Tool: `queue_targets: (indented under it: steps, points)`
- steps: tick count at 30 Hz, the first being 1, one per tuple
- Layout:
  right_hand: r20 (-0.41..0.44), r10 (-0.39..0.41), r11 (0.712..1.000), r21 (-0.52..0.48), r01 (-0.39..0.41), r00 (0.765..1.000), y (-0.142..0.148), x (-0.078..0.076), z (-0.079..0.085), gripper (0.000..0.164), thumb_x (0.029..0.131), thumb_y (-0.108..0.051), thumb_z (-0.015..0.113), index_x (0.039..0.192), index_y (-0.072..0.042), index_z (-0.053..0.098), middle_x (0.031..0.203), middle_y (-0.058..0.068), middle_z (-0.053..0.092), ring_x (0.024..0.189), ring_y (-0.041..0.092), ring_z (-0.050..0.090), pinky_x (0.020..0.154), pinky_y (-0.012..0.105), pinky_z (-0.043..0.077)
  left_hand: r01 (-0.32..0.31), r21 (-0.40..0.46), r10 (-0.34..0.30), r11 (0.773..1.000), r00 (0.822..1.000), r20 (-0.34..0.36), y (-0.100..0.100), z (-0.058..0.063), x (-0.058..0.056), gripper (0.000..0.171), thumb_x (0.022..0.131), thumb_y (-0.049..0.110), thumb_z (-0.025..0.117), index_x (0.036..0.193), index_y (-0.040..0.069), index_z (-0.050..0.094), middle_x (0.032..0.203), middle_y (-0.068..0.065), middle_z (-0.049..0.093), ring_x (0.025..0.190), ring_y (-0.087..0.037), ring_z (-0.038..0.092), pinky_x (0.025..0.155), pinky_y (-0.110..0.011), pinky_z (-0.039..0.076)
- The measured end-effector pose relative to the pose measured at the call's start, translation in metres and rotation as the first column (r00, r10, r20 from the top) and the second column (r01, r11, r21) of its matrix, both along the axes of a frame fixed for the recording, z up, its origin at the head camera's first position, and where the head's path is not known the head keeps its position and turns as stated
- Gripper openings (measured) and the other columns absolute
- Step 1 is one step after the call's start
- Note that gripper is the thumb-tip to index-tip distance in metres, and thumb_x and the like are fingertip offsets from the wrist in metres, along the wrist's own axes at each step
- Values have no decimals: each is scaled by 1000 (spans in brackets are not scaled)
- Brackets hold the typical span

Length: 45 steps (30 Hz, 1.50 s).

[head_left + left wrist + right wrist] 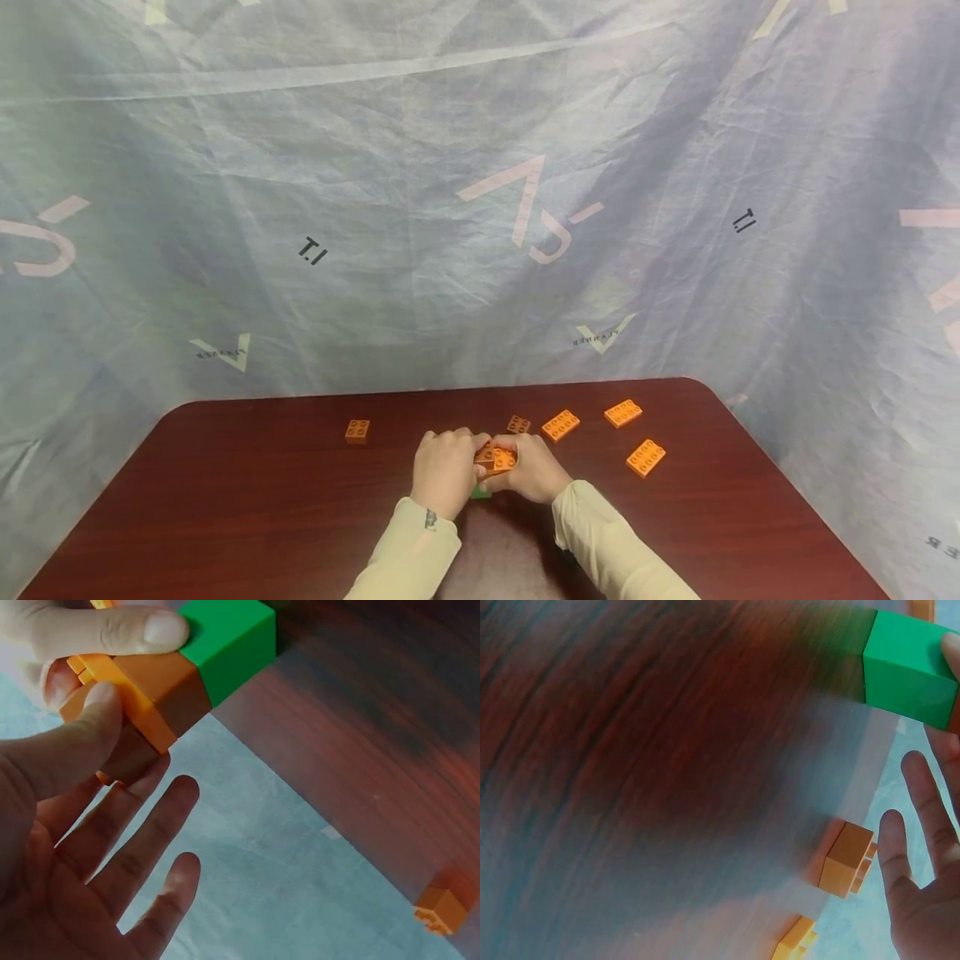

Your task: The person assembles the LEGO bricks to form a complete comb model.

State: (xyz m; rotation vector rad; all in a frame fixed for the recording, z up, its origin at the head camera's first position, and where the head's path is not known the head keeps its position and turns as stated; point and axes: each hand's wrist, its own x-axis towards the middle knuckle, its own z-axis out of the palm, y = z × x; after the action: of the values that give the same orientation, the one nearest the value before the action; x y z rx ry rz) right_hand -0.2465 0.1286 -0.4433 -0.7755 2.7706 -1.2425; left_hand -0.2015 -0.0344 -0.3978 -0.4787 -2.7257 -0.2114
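Note:
Between both hands stands a stack of toy building bricks. At its bottom is a green brick (234,643), then a brown brick (163,684), then a flat orange brick (506,459). Topmost, on one side of the orange layer, sits another brown brick (129,759). My left hand (445,468) pinches that top brick between thumb and fingertips, its other fingers spread out. From the other side my right hand (534,472) grips the stack, thumb across the lower brown brick and the green one. Palms hide part of the stack in the head view.
A loose brown brick (357,431) lies on the dark red table (247,500) at the left. Behind the right hand is another brown brick (518,424). Flat orange bricks (561,425) lie toward the back right. A printed cloth (405,208) hangs behind the table.

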Motion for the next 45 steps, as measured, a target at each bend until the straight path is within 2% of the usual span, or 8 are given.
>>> queue_targets:
  steps: [8,15,20,23,27,33,39,45]
  points:
    - [27,-5,1000,19,4,1000,1,-2,-1,38,71,-18,93,104,-13,75,78,-8,64,63,8,53,56,26,46,0,-7,1,1000,999,39,0,1,0,42,76,28,89,115,19,79,93,-2,77,80,-20,71,69,-36,50]
    - [40,7,1000,4,-7,999,-1,-1,0,40,72,-18,93,107,-12,75,82,-7,66,66,9,54,58,26,46,-1,117,-14,993,991,130,-4,-3,-2,42,79,28,87,119,18,78,100,-2,78,82,-22,70,72,-40,51]
    - [43,7,1000,-19,-7,999,-2,-1,-1,42,71,-18,93,108,-10,75,83,-6,67,66,8,54,58,26,45,41,193,-71,980,986,150,-10,-2,-4,41,80,23,88,118,15,78,99,-6,76,82,-25,69,74,-43,53]
    - [28,4,1000,-8,-3,1000,-1,-2,-2,44,71,-19,93,110,-10,75,84,-7,67,66,7,54,59,25,46,59,273,-118,960,971,206,-13,-3,-5,42,81,21,87,121,13,76,108,-11,73,94,-30,69,84,-50,53]
    - [-20,-4,1000,27,4,1000,0,-2,-3,42,70,-18,94,107,-10,75,81,-7,66,65,6,53,58,25,46,45,411,-170,911,947,273,-15,-9,-8,48,83,26,86,126,10,71,124,-17,69,111,-40,65,95,-58,49]
    - [6,4,1000,15,-4,1000,0,-2,-1,37,71,-22,94,101,-12,74,79,-8,64,66,8,53,59,26,46,34,520,-173,853,960,221,-19,-24,-11,40,84,31,84,116,10,74,114,-10,72,104,-37,67,89,-56,52]
    - [7,5,1000,16,-5,1000,0,-2,1,35,71,-23,94,99,-13,74,77,-10,63,64,6,53,59,24,47,53,495,-153,867,975,163,-21,-28,-14,39,80,35,85,113,14,76,110,-6,74,101,-34,68,93,-58,48]
    - [15,3,1000,12,-4,1000,1,-1,0,34,72,-22,94,98,-12,74,77,-8,63,64,8,54,59,26,47,28,488,-143,872,970,199,-19,-31,-16,41,80,34,85,115,15,76,117,-10,73,106,-37,68,94,-59,49]
